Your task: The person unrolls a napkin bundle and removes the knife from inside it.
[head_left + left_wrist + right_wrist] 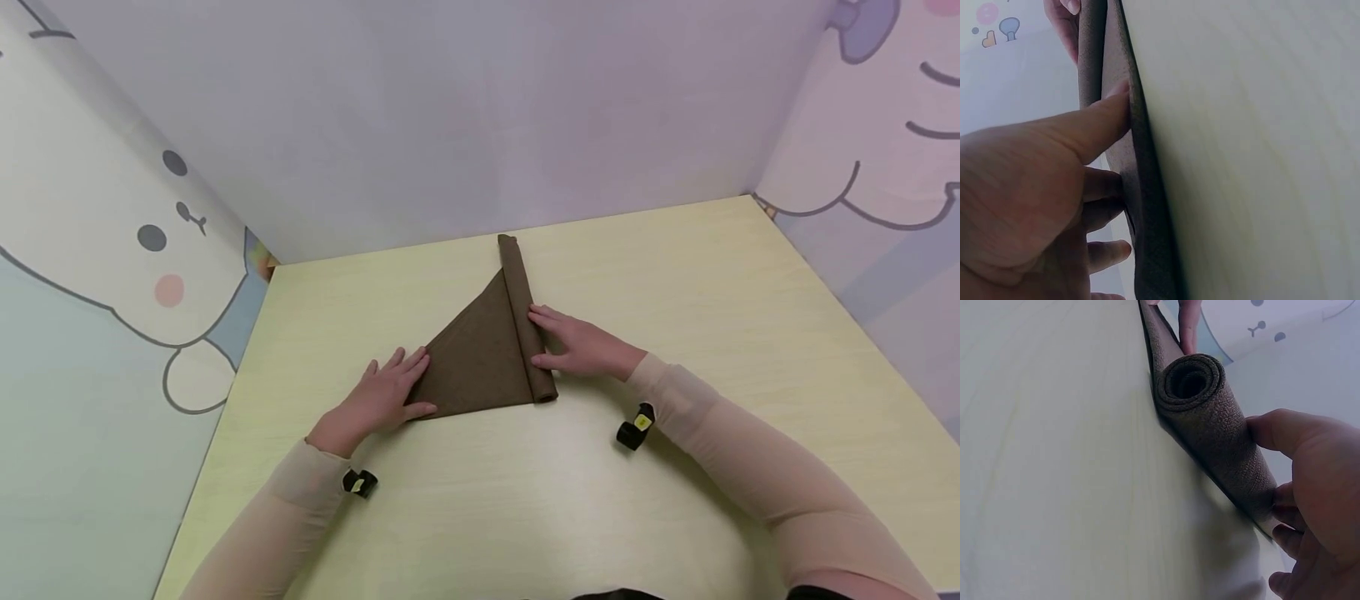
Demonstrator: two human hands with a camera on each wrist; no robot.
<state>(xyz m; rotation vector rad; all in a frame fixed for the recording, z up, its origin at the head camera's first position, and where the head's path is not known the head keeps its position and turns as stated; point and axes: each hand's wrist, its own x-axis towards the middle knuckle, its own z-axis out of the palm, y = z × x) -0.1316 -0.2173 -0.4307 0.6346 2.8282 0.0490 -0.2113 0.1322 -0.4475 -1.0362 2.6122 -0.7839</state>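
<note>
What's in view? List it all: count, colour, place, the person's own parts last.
Table: 1, pale yellow, lower part of the head view.
Cloth: 1, brown, on the table, right side rolled up.
Back wall: 1, pale lilac, behind the table.
Left wall: 1, pale blue with a white cartoon figure, left of the table.
Right wall: 1, pale with cartoon shapes, right of the table.
Wrist cameras: 2, black with yellow labels, one at each wrist.
Dark shapes: 2, black, bottom edge of head view, too cut off to name.
Sleeves: 2, beige, one on each forearm.
Left hand: 1, bare, on the cloth's left corner.
Right hand: 1, bare, touching the cloth's rolled side.
</note>
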